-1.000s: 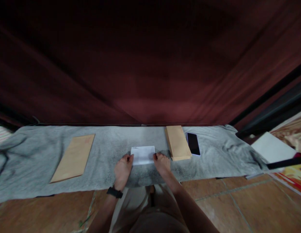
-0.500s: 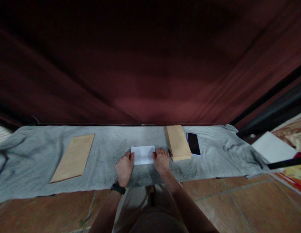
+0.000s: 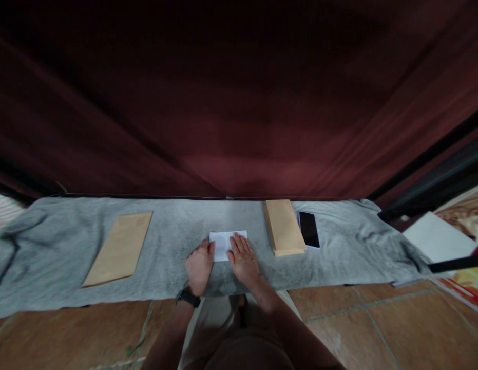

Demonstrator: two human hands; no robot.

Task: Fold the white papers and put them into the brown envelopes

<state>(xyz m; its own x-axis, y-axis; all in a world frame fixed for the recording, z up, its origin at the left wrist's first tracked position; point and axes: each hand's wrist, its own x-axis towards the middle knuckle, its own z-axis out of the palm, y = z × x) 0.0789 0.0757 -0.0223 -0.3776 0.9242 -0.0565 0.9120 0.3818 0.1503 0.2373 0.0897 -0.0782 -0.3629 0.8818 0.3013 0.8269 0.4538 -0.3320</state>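
Observation:
A small white sheet of paper, seemingly folded, lies flat on the grey cloth in front of me. At its left edge my left hand, with a dark band on the wrist, is closed, thumb and curled fingers on the paper's margin. My right hand rests on the right half of the paper, palm down and fingers stretched out, hiding part of it. To the right of that hand stands a stack of brown envelopes, apart from it.
A single brown envelope lies on the left of the grey cloth. Beside the envelope stack is a phone with a dark screen. Behind hangs a dark red curtain. A white board-like item sits at far right.
My right hand has moved left from the paper's right edge onto the paper, its fingers now stretched flat. The left hand stays at the left edge.

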